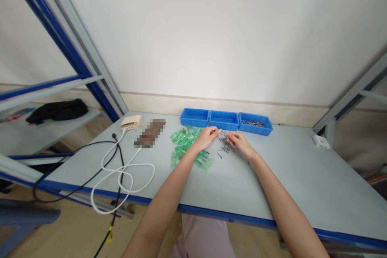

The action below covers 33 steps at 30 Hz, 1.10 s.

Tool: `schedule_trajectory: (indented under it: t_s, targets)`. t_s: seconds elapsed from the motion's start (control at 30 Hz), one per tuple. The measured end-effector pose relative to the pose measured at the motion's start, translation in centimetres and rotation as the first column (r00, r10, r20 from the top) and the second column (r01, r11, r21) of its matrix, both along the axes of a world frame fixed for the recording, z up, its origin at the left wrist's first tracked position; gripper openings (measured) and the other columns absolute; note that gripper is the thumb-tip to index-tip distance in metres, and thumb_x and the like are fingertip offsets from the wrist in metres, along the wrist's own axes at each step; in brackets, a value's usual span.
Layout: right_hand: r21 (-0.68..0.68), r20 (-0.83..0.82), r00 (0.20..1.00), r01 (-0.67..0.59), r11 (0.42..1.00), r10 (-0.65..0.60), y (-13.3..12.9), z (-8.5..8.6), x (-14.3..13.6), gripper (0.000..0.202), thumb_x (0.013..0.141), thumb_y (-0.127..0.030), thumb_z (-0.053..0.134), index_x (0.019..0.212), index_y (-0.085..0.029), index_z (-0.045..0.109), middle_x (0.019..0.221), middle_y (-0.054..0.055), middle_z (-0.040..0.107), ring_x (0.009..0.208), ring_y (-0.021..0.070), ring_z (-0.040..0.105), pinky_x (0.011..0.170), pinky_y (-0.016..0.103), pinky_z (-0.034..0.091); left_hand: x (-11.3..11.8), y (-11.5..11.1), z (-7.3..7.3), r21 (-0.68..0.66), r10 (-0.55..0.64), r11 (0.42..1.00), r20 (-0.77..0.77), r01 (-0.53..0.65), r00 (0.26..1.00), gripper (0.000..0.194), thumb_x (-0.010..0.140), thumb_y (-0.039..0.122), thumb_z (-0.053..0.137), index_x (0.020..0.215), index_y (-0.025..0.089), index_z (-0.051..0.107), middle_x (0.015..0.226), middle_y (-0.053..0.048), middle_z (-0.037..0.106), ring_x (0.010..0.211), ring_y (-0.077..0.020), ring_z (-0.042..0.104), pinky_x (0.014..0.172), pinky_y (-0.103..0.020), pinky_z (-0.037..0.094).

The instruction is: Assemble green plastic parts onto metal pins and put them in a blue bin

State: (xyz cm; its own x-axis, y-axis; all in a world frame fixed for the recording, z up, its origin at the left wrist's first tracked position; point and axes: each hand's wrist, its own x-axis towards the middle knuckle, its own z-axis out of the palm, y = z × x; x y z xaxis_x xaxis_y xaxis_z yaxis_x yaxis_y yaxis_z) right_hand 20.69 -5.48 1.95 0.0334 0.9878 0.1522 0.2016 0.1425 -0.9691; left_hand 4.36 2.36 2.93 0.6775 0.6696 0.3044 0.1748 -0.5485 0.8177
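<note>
Small loose screws (225, 145) lie in a pile on the table between and below my hands. My left hand (207, 137) is closed, its thumb and fingertips pinched together beside the pile; whatever sits between them is too small to make out. Across from it, my right hand (239, 141) is also pinched, fingertips at the upper right edge of the screws, its contents unclear. Green translucent plastic bags (186, 145) are heaped under and left of my left wrist, some with small metal pieces inside.
Behind my hands stand a left blue bin (194, 123), a middle blue bin (223, 126) and a right blue bin (256, 130) holding metal pieces. A beige power strip (131, 122), a blurred-out object (151, 132) and a looping white cable (131, 177) occupy the left. A white adapter (321, 142) lies far right.
</note>
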Motion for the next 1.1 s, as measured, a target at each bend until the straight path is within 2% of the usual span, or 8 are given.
schedule_trajectory:
  t_s: [0.13, 0.23, 0.37, 0.47, 0.6, 0.73, 0.93, 1.1]
  targets:
    - [-0.032, -0.092, 0.995, 0.043, 0.999, -0.046, 0.1, 0.1, 0.1, 0.042, 0.073, -0.056, 0.054, 0.055, -0.018, 0.051, 0.046, -0.004, 0.042, 0.042, 0.0078, 0.034, 0.043, 0.023, 0.024, -0.3, -0.1, 0.5, -0.022, -0.003, 1.0, -0.009, 0.003, 1.0, 0.042, 0.085, 0.048, 0.041, 0.061, 0.015, 0.048, 0.052, 0.004, 0.045, 0.052, -0.009, 0.042, 0.055, -0.022, 0.033]
    - [-0.044, -0.241, 0.942, 0.23, 0.972, -0.234, 0.4, 0.2, 1.4, 0.037, 0.07, -0.052, 0.058, 0.057, -0.018, 0.053, 0.046, -0.004, 0.044, 0.041, 0.0069, 0.036, 0.042, 0.022, 0.026, -1.2, 0.4, 0.9, -0.132, -0.095, 0.987, -0.061, 0.086, 0.994, 0.033, 0.079, 0.046, 0.051, 0.069, 0.014, 0.054, 0.059, 0.003, 0.051, 0.056, -0.0096, 0.047, 0.057, -0.022, 0.036]
    - [-0.159, -0.504, 0.668, 0.552, 0.819, -0.548, 0.6, -0.1, 5.2, 0.028, 0.068, -0.044, 0.063, 0.061, -0.018, 0.052, 0.048, -0.006, 0.046, 0.037, 0.0042, 0.036, 0.038, 0.02, 0.026, -3.2, 1.6, 1.1, -0.283, -0.33, 0.922, -0.217, 0.264, 0.919, 0.03, 0.061, 0.032, 0.072, 0.081, 0.014, 0.06, 0.074, -0.001, 0.059, 0.065, -0.0114, 0.052, 0.06, -0.022, 0.04]
    - [-0.231, -0.649, 0.509, 0.577, 0.784, -0.565, 0.4, -0.7, 8.1, 0.024, 0.07, -0.039, 0.063, 0.063, -0.019, 0.051, 0.049, -0.007, 0.049, 0.036, 0.0033, 0.038, 0.036, 0.017, 0.028, -4.1, 2.1, 0.9, -0.295, -0.434, 0.891, -0.334, 0.345, 0.836, 0.04, 0.051, 0.022, 0.077, 0.088, 0.017, 0.062, 0.08, -0.002, 0.06, 0.07, -0.0124, 0.053, 0.063, -0.023, 0.042]
    - [-0.304, -0.696, 0.434, 0.544, 0.782, -0.572, 0.1, -1.5, 10.1, 0.019, 0.076, -0.038, 0.058, 0.072, -0.02, 0.057, 0.053, -0.006, 0.055, 0.038, 0.0034, 0.044, 0.036, 0.015, 0.032, -4.1, 2.1, 0.6, -0.193, -0.412, 0.911, -0.412, 0.364, 0.812, 0.037, 0.049, 0.015, 0.077, 0.084, 0.019, 0.064, 0.08, -0.001, 0.061, 0.074, -0.0132, 0.054, 0.066, -0.023, 0.041]
    - [-0.292, -0.709, 0.471, 0.481, 0.826, -0.525, 0.4, -1.7, 9.8, 0.016, 0.074, -0.036, 0.06, 0.078, -0.02, 0.062, 0.054, -0.006, 0.056, 0.039, 0.0038, 0.045, 0.037, 0.015, 0.033, -3.7, 2.0, 0.4, -0.129, -0.356, 0.933, -0.472, 0.336, 0.807, 0.018, 0.052, 0.01, 0.073, 0.067, 0.016, 0.064, 0.065, 0.001, 0.059, 0.065, -0.0123, 0.052, 0.06, -0.022, 0.039]
    - [-0.179, -0.588, 0.662, 0.455, 0.872, -0.466, 0.9, -1.1, 6.9, 0.023, 0.064, -0.039, 0.066, 0.075, -0.019, 0.063, 0.057, -0.004, 0.056, 0.042, 0.0051, 0.043, 0.039, 0.018, 0.032, -3.5, 1.9, 0.2, -0.161, -0.331, 0.944, -0.485, 0.289, 0.81, 0.009, 0.055, 0.015, 0.072, 0.058, 0.015, 0.063, 0.054, 0.001, 0.057, 0.054, -0.0111, 0.049, 0.053, -0.022, 0.036]
    - [-0.067, -0.263, 0.904, 0.333, 0.941, -0.338, 0.1, 0.2, 3.3, 0.029, 0.069, -0.047, 0.06, 0.075, -0.019, 0.064, 0.066, -0.001, 0.059, 0.048, 0.0075, 0.045, 0.047, 0.022, 0.036, -2.5, 0.9, 1.0, -0.174, -0.222, 0.966, -0.191, 0.19, 0.956, 0.012, 0.068, 0.026, 0.066, 0.072, 0.015, 0.063, 0.068, -0.002, 0.062, 0.065, -0.0125, 0.055, 0.062, -0.023, 0.042]
